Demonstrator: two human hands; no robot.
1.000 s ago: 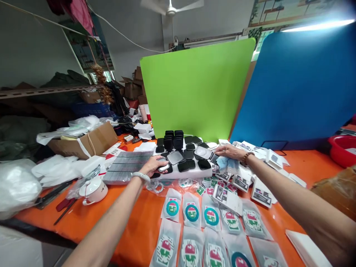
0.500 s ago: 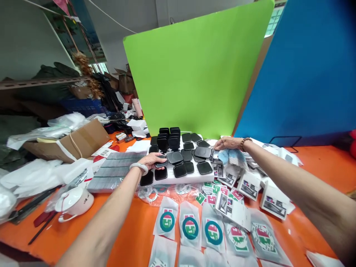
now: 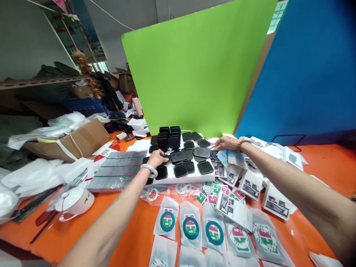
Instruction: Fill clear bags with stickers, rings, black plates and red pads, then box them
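Touching a black case (image 3: 166, 159) directly beneath the left hand (image 3: 157, 158)'s fingertips; partly covering a blue-white cloth (image 3: 232, 157) with the right hand (image 3: 226, 143). Cannot tell either grip's closure.

Both hands (image 3: 156, 158) touch black pads (image 3: 181, 170) before a green panel (image 3: 194, 74).

Both arms extend forward and converge from the lower corners. Left hand (image 3: 156, 158): back visible, fingers bent, fingertips directed right. Right hand (image 3: 227, 143): back uppermost, fingers directed left and curled downward; wrist nearly level.
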